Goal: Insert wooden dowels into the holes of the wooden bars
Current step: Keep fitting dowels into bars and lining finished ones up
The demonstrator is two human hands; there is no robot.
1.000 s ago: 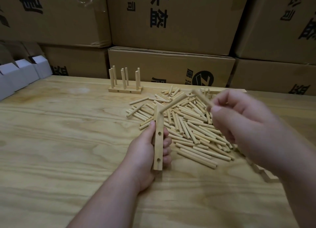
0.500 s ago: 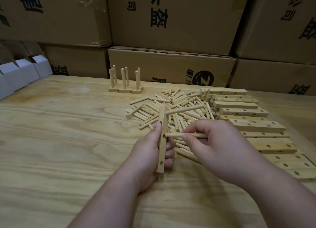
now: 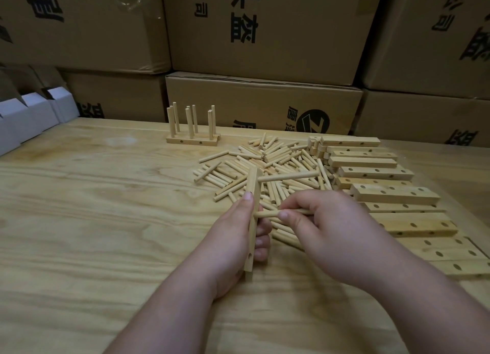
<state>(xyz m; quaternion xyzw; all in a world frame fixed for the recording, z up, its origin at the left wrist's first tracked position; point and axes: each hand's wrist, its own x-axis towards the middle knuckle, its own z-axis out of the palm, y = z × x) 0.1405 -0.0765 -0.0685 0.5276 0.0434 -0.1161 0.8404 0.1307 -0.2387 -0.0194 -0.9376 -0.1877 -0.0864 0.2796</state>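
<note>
My left hand (image 3: 233, 239) grips a wooden bar (image 3: 252, 194) held on edge, its long axis pointing away from me. One dowel (image 3: 289, 178) sticks out sideways to the right from the bar's far end. My right hand (image 3: 326, 229) pinches a second dowel (image 3: 266, 214) between thumb and fingers, its left tip against the bar's middle. A hole shows low on the bar's side. Behind the hands lies a heap of loose dowels (image 3: 267, 165). A row of bare bars with holes (image 3: 392, 194) lies at the right.
Two bars with upright dowels (image 3: 192, 131) stand at the back of the plywood table (image 3: 92, 221). Stacked cardboard cartons (image 3: 265, 35) wall off the far side. White paper boxes (image 3: 29, 117) sit at the far left.
My right hand came down from over the heap with a dowel and brought its tip to the middle of the bar. The left hand kept the bar nearly still.
</note>
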